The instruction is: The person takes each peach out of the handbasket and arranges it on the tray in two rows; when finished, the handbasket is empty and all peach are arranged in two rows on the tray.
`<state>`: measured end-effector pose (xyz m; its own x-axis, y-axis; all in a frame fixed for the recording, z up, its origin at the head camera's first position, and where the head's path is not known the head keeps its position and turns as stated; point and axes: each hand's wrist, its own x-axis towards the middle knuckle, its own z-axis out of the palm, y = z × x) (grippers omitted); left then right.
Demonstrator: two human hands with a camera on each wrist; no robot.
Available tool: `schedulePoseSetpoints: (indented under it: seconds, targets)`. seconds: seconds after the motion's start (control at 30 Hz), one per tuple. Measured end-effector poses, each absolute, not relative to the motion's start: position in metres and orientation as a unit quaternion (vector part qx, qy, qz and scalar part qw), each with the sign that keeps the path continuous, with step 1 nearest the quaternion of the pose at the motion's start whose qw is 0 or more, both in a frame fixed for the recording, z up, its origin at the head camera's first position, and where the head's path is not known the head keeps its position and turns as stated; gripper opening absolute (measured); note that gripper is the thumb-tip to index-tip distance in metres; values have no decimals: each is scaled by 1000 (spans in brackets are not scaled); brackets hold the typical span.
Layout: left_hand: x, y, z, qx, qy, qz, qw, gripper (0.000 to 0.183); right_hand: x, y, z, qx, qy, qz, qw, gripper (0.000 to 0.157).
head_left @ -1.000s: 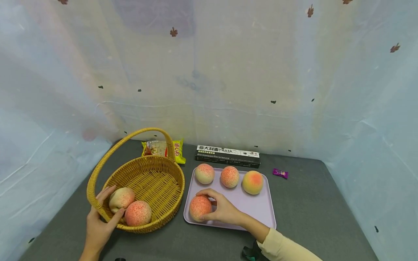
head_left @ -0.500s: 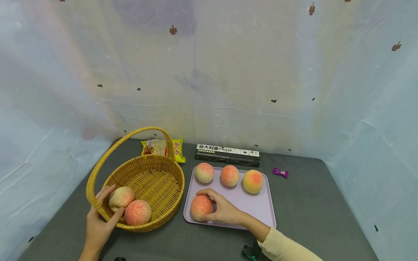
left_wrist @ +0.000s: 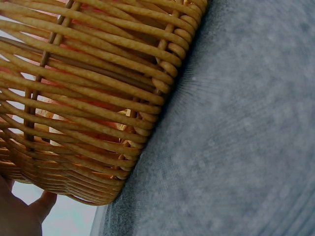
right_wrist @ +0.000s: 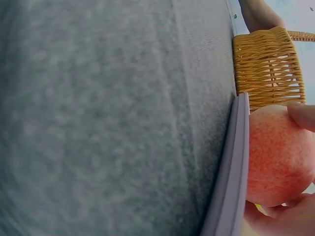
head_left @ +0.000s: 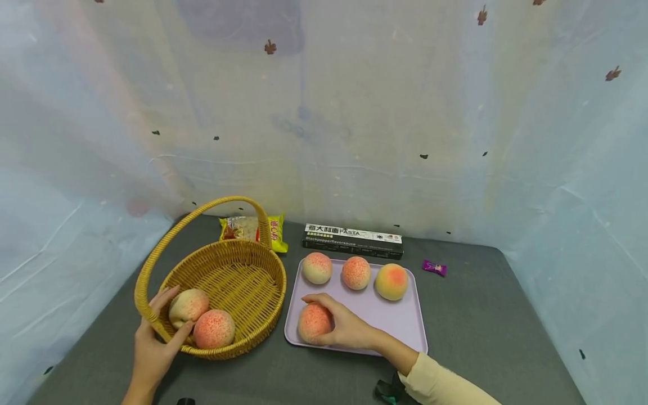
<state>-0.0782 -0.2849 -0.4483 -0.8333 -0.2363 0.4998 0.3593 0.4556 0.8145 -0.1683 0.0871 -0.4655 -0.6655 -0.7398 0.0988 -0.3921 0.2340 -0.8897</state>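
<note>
My right hand [head_left: 349,326] curls its fingers and thumb round a red-speckled peach [head_left: 314,323] at the near left corner of a lilac tray [head_left: 374,315]. In the right wrist view that peach [right_wrist: 278,157] is held just inside the tray's rim [right_wrist: 241,162]. My left hand [head_left: 154,349] grips the near left rim of a yellow wicker basket [head_left: 248,298], thumb over the edge. Two peaches lie in the basket beside that hand, a pale one [head_left: 188,306] and a redder one [head_left: 215,329]. The left wrist view shows the woven basket wall [left_wrist: 93,98] close up.
Three more peaches, left [head_left: 317,269], middle [head_left: 356,273] and right [head_left: 392,282], line the tray's far side. Behind the tray lies a black pasta box [head_left: 352,242]. A yellow food packet [head_left: 277,233] lies behind the basket, and a purple-wrapped sweet [head_left: 434,268] right of the tray.
The held peach and my right hand have shifted very slightly to the right on the tray. My left hand and the basket stay where they were.
</note>
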Motion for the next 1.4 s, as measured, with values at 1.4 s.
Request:
schedulePoseSetpoints:
  seconds: [1.4]
  targets:
    - [-88, -306, -481, -48, -801, -524, 287, 77, -223, -24, -351, -535, 700, -424, 209, 49]
